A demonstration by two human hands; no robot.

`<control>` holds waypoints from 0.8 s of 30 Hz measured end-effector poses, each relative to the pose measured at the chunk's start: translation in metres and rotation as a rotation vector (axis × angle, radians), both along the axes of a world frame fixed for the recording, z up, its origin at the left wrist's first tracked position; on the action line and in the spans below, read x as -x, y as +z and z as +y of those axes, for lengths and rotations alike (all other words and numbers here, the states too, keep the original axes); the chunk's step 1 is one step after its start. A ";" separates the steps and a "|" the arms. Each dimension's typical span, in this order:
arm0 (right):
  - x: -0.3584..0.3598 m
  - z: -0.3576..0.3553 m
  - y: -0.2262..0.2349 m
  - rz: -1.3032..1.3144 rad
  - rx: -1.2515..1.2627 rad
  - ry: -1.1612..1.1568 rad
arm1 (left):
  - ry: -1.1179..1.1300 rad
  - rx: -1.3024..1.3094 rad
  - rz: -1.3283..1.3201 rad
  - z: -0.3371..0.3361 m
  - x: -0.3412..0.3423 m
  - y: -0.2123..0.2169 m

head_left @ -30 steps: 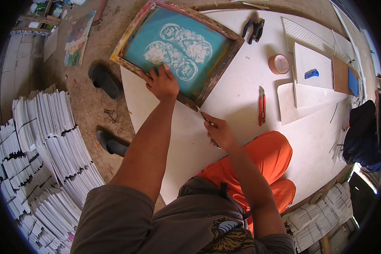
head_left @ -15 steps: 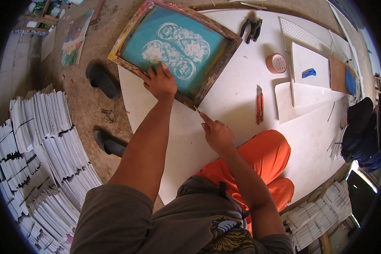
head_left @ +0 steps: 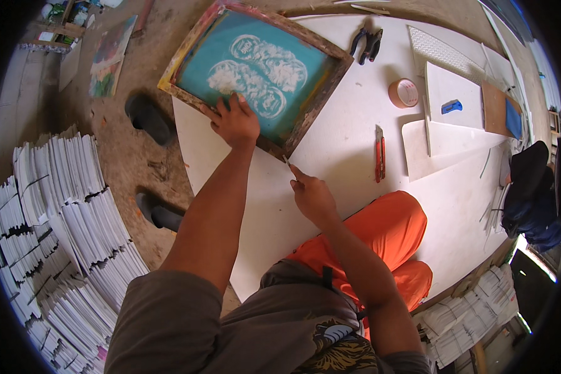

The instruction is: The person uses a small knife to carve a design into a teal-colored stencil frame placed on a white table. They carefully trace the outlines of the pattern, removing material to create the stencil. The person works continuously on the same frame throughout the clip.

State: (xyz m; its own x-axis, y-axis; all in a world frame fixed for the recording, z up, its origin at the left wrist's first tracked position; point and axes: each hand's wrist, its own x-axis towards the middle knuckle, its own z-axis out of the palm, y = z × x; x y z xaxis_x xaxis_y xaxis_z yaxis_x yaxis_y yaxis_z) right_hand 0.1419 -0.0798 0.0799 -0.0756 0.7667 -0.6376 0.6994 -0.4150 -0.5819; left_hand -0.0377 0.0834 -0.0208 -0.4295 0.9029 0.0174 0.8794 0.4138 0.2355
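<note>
A wooden screen-printing frame (head_left: 321,106) with teal mesh and pale slipper-shaped designs lies tilted on the white board (head_left: 255,199). My left hand (head_left: 235,123) lies on its near edge, fingers spread over the wood and mesh. At the frame's near corner, my right hand (head_left: 314,198) grips a thin metal-tipped tool (head_left: 287,160), its tip at the wood. The tool's handle is hidden in my fingers, so its kind cannot be made out. To the right of that hand lies a red utility knife (head_left: 379,156).
Black-handled pliers (head_left: 366,45), a brown tape roll (head_left: 403,93) and a blue cutter (head_left: 452,106) on white sheets (head_left: 442,146) lie on the board. Stacks of white sheets (head_left: 75,206) stand at left, near dark slippers (head_left: 149,118). Dark cloth (head_left: 527,199) is at right.
My right hand, with the thin tool, has moved slightly left along the frame's corner. The left hand stays in place on the frame. The whole view has shifted a little.
</note>
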 end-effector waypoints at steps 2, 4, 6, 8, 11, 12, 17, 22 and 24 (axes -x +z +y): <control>0.006 -0.004 0.005 -0.260 -0.054 0.171 | -0.013 -0.019 0.015 0.001 0.001 -0.005; 0.009 -0.007 0.006 -0.298 -0.065 0.197 | -0.018 -0.028 0.034 -0.002 0.005 -0.006; 0.006 -0.001 0.006 -0.128 -0.040 0.078 | -0.016 -0.034 0.044 -0.002 0.006 -0.007; -0.001 0.009 0.015 0.149 0.208 -0.142 | -0.009 -0.022 0.042 -0.003 0.007 -0.008; -0.010 0.004 0.000 0.299 0.231 -0.253 | -0.013 -0.005 0.027 0.000 0.004 -0.008; -0.011 -0.002 -0.011 0.307 0.182 -0.254 | -0.019 0.003 0.023 0.001 0.002 -0.008; -0.003 -0.012 -0.016 -0.333 -0.239 0.275 | -0.001 -0.015 0.005 0.000 0.006 -0.007; -0.019 0.010 -0.004 0.542 0.425 -0.370 | -0.001 0.002 0.006 0.000 0.006 -0.008; -0.025 0.009 -0.015 0.879 0.598 -0.652 | 0.001 0.015 0.010 0.000 0.006 -0.007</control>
State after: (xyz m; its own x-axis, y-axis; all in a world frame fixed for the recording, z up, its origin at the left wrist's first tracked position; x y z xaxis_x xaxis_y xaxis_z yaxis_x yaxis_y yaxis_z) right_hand 0.1667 -0.0709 0.0650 -0.3677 0.4291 -0.8251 -0.2668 -0.8986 -0.3484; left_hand -0.0438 0.0832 -0.0276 -0.4307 0.9025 0.0078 0.8811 0.4186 0.2201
